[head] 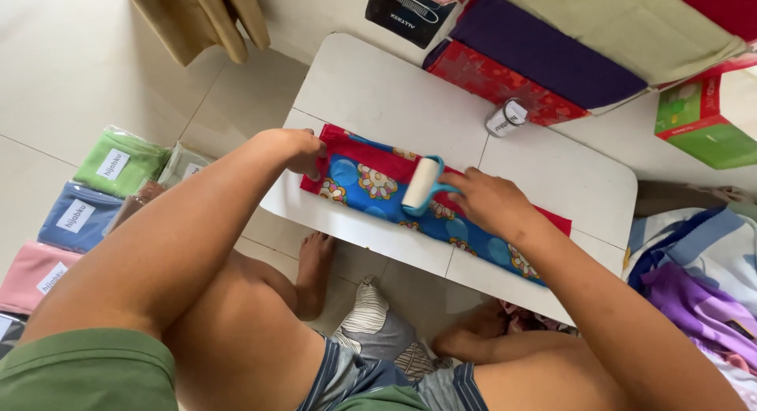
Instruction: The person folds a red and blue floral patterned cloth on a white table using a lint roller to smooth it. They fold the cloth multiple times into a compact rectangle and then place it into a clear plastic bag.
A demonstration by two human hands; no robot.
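Note:
A folded cloth (pixel 371 182), red with a blue band and flower prints, lies along the front of a low white table (pixel 378 95). My left hand (pixel 303 151) presses down on the cloth's left end, fingers closed on its edge. My right hand (pixel 489 202) grips the turquoise handle of a lint roller (pixel 422 184), whose white roll rests on the middle of the cloth.
A small white cylinder (pixel 506 117) stands on the table's far side. Stacked folded fabrics (pixel 544 52) and a green box (pixel 698 123) lie beyond. Packaged cloths in green, blue and pink (pixel 79 214) sit on the floor at left. A pile of fabric (pixel 702 277) is at right.

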